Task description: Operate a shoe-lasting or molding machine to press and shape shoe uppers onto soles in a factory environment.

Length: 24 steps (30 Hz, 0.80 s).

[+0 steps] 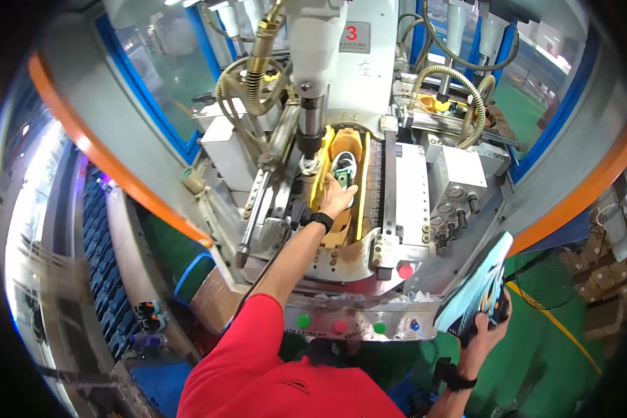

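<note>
My left hand [336,198] reaches into the press cavity, its fingers closed on a shoe [344,164] with a white rim and green parts. The hand covers much of that shoe, which sits between upright yellow pads [359,145]. Out to the right of the machine, my right hand [486,336] grips another sneaker [478,291]. Its pale blue sole faces left and up, and its dark upper with orange bits lies against my palm.
A press cylinder [310,115] hangs just left of the cavity. Push buttons [339,325] line the machine's front edge. Orange-edged guards [136,191] curve along both sides. On the left runs a dark blue conveyor [108,272], with a shoe [150,317] near it. Cardboard boxes [602,317] stand at right.
</note>
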Tool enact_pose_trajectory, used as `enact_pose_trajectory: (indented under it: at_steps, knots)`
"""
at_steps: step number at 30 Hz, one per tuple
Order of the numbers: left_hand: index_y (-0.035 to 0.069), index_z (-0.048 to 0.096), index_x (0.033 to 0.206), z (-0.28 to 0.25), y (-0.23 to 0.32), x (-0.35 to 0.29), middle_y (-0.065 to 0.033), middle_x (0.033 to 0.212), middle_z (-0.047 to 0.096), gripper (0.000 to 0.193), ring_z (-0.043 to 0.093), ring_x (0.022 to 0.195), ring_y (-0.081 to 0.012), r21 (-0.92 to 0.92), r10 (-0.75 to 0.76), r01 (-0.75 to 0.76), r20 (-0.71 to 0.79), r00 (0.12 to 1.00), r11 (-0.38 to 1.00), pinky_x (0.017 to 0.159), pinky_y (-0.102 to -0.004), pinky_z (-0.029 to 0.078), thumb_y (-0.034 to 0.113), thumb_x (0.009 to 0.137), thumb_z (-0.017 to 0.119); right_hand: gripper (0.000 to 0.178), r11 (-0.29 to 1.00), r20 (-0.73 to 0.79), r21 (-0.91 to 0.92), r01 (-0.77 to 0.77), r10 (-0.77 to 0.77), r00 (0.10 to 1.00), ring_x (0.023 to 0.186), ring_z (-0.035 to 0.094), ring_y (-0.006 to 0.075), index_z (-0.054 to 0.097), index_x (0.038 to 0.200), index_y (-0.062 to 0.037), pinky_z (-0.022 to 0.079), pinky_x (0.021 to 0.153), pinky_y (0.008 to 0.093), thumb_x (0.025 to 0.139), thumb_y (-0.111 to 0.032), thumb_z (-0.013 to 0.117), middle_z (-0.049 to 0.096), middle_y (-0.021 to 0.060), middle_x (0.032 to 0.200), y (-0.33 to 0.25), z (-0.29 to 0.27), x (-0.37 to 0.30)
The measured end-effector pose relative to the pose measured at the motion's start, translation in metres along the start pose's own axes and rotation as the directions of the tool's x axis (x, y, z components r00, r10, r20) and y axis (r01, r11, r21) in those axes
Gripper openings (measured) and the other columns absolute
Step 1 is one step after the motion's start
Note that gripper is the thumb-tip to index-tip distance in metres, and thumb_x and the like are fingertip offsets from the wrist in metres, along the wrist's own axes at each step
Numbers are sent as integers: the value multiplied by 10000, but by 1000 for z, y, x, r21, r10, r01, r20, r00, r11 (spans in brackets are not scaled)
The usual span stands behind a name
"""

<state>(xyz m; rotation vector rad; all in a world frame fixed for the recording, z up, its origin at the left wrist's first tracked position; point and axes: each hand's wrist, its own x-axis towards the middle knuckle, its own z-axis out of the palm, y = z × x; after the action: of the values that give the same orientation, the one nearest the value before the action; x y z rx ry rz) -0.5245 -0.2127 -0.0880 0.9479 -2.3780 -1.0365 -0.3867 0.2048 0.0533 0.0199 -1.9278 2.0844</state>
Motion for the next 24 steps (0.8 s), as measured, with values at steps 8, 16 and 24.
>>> enact_pose_trajectory:
  at_steps: [8, 16, 24]
  knots:
    - [-41, 579, 1074, -8, -1, 11, -228, 984, 661, 400, 634, 978, -399, -278, -157, 175, 87, 984, 944, 859, -447, 500, 145, 731, 669, 610, 968, 31, -223, 113, -109, 994, 1052, 566, 198, 504, 1294, 38, 438, 957, 331, 729, -95, 688, 579, 99, 1193, 10, 46, 71]
    - [-7, 621, 1122, -174, -15, -152, -70, 976, 681, 265, 673, 857, -174, -699, -138, 676, 664, 735, 233, 744, -306, 556, 63, 868, 650, 521, 717, 581, -650, 251, 257, 772, 834, 669, 237, 617, 1052, 62, 531, 726, 349, 641, -222, 765, 679, 196, 962, 46, 278, 197]
    - [-68, 472, 1310, -319, -81, -295, -138, 1178, 620, 508, 638, 1062, -243, -873, -362, 340, 210, 908, 349, 933, -349, 517, 14, 833, 626, 382, 481, 553, -756, 443, 110, 826, 981, 656, 408, 541, 1046, -11, 543, 823, 459, 784, -261, 661, 657, 288, 1026, 210, 442, 122]
